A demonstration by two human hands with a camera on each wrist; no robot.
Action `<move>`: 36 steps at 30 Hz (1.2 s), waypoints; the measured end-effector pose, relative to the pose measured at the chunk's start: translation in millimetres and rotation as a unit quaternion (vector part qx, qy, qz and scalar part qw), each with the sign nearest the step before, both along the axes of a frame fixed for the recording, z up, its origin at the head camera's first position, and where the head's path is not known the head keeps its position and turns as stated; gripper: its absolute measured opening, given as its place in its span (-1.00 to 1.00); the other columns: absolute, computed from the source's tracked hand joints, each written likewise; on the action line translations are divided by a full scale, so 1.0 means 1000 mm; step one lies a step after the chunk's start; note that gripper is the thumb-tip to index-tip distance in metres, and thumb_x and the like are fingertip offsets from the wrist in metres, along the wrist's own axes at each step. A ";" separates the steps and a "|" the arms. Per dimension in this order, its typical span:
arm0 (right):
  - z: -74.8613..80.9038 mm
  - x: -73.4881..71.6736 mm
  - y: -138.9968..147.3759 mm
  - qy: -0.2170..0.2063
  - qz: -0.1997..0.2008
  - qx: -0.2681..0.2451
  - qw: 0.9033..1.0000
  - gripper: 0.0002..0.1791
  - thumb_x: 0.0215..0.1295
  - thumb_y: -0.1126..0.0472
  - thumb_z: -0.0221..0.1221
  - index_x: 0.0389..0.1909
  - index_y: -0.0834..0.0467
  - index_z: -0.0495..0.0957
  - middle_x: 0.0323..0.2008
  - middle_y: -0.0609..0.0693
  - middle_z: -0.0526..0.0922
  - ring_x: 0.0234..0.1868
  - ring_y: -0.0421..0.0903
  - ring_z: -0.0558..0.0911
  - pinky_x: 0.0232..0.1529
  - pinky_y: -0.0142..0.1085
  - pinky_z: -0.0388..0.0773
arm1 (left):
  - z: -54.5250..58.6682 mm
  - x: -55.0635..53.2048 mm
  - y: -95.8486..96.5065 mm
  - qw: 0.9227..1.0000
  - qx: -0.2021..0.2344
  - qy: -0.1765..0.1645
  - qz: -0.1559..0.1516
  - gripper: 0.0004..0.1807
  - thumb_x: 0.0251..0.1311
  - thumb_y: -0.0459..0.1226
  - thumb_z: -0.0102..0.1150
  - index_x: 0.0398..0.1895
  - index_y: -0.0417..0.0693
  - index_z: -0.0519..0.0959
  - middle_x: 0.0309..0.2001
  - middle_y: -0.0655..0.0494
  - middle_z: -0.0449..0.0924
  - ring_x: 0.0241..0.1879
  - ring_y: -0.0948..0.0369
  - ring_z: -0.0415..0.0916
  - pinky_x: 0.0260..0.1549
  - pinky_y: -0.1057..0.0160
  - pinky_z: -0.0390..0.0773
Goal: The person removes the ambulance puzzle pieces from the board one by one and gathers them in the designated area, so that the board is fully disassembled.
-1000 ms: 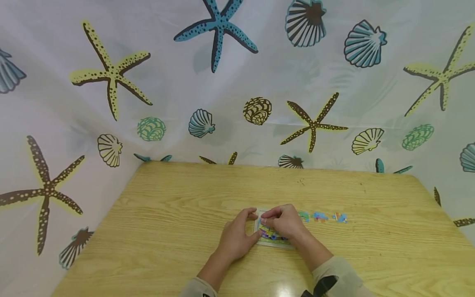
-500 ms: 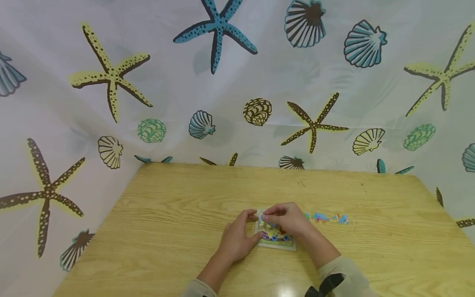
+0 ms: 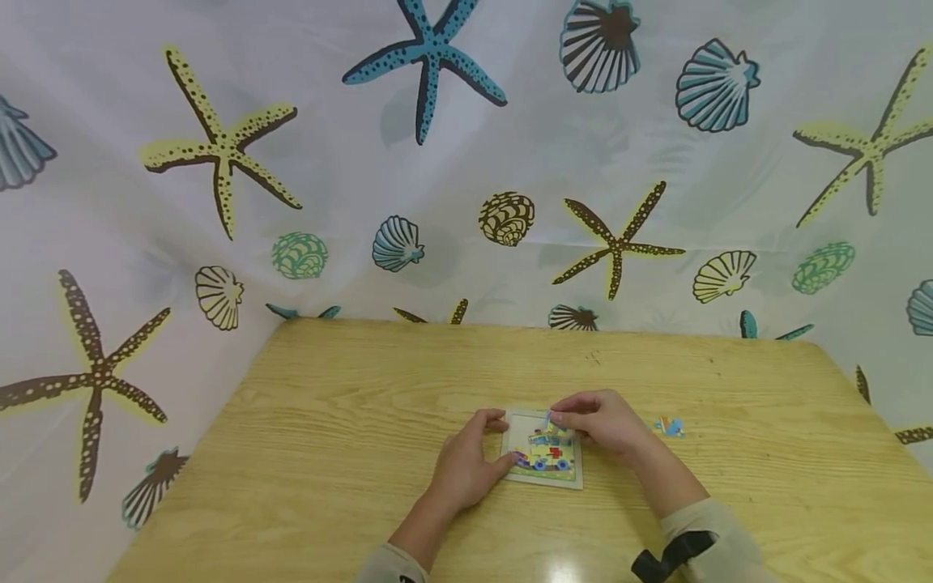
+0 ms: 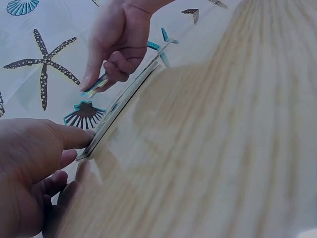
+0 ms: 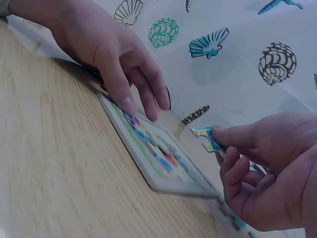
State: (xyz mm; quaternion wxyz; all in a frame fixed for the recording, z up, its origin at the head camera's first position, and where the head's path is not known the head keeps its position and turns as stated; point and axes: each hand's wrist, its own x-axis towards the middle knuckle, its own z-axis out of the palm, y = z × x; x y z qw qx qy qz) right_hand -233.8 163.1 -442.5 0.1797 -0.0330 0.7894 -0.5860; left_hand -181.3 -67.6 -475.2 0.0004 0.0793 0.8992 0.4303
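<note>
A small picture puzzle in a pale square board (image 3: 543, 484) lies on the table, its assembled part showing a colourful vehicle with blue wheels. My left hand (image 3: 468, 463) rests at the board's left side, thumb on the lower left of the picture and fingers by the upper left corner. Over the upper right of the board, my right hand (image 3: 608, 423) pinches a yellow and blue jigsaw piece (image 5: 212, 141) between thumb and fingers. In the right wrist view that piece is raised above the board, tilted. The upper left of the board shows its bare pale base.
A loose blue and orange jigsaw piece (image 3: 669, 427) lies on the wooden table (image 3: 350, 421) to the right of my right hand. A white curtain (image 3: 452, 178) printed with starfish and shells hangs behind the table and along its sides.
My right hand has moved right, from the board's upper left to its upper right, uncovering more of the picture. It now overlaps where two loose pieces showed. My left hand stays put.
</note>
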 end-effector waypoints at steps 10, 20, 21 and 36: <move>-0.002 0.006 0.035 0.017 0.000 0.043 0.999 -0.65 0.32 0.07 0.31 -0.04 0.25 0.67 -0.45 -0.06 0.56 -0.46 -0.14 0.42 -0.43 -0.35 0.42 | 0.000 -0.001 0.000 1.000 0.000 0.006 0.007 -0.36 0.19 -0.11 0.39 0.32 0.04 0.39 0.16 0.14 0.63 0.30 -0.08 0.45 0.32 -0.24 0.29; -0.003 0.020 0.053 0.090 0.025 0.128 0.987 -0.77 0.27 0.15 0.35 -0.17 0.23 0.72 -0.37 0.00 0.71 -0.44 -0.15 0.53 -0.46 -0.34 0.51 | -0.002 -0.001 -0.001 1.000 0.000 0.010 0.006 -0.36 0.15 -0.08 0.42 0.28 0.03 0.42 0.12 0.15 0.66 0.27 -0.05 0.49 0.25 -0.16 0.42; -0.003 0.022 0.054 0.105 0.023 0.143 0.984 -0.78 0.25 0.15 0.37 -0.19 0.21 0.72 -0.36 0.00 0.71 -0.42 -0.15 0.54 -0.43 -0.35 0.51 | -0.002 -0.001 0.000 1.000 0.000 0.012 0.007 -0.36 0.15 -0.08 0.43 0.28 0.03 0.42 0.12 0.15 0.66 0.26 -0.04 0.49 0.24 -0.15 0.43; 0.003 0.029 0.029 0.134 0.025 0.162 0.977 -0.72 0.21 0.21 0.38 -0.08 0.21 0.64 -0.24 0.01 0.65 -0.32 -0.15 0.62 -0.33 -0.36 0.59 | -0.003 -0.002 -0.004 1.000 0.003 0.014 0.005 -0.36 0.14 -0.09 0.44 0.27 0.03 0.43 0.11 0.15 0.67 0.27 -0.03 0.49 0.25 -0.13 0.43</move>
